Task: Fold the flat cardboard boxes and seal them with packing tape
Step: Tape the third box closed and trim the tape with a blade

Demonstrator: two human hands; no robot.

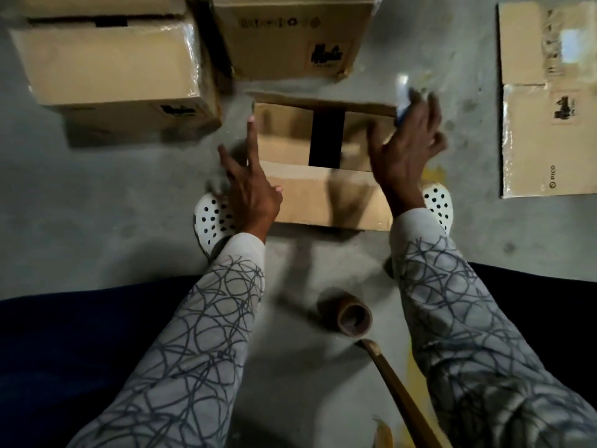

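Note:
A small cardboard box (pixel 323 195) stands on the concrete floor between my feet. Its two inner flaps lie folded in, with a dark gap (pixel 326 137) between them. My left hand (pixel 248 185) is at the box's left edge with its fingers straight and spread. My right hand (pixel 407 147) is over the right flap, blurred, and holds a small blue and white object (pixel 402 98) at its fingertips. A brown tape roll (pixel 352 318) lies on the floor near my knees. A loose brown strip (pixel 397 386) runs from the roll toward me.
Two assembled cardboard boxes sit beyond the small one, one at far left (pixel 113 66) and one at far centre (pixel 290 37). A flat taped carton (pixel 549 137) lies on the floor at right. My white perforated shoes (pixel 213 218) flank the box.

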